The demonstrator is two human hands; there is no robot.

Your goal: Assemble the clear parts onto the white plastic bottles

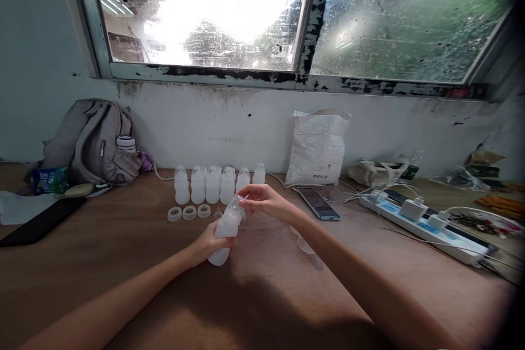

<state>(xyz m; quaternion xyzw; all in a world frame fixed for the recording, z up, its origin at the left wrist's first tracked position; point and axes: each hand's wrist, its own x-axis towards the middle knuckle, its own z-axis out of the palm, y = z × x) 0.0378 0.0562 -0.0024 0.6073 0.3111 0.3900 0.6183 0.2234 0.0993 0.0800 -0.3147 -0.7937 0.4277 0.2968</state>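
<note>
Held bottle and two hands above a table (pixel 156 290). The left hand (pixel 207 243) is curled round the middle of a cloudy white bottle (pixel 222 234), thumb across the near side. The bottle leans, its upper end tipped away and toward the right hand (pixel 264 200); whether its base touches the table cannot be told. The right hand is partly closed, thumb and fingers drawn together at the clear top (pixel 235 204) of the bottle; whether the tips press on it cannot be told. Beyond stand a row of similar bottles (pixel 198 188), upright, with pale rings (pixel 174 219) lying flat before them. Handling, as judged from appearance: the bottle is probably light, its wall smooth and slightly yielding, so a hard squeeze could dent it and a loose grasp could let it slip. The wide middle of the body offers the surest hold for a wrapped hand. The clear top looks thin and is best taken by its sides with the fingertips, using little force.
</note>
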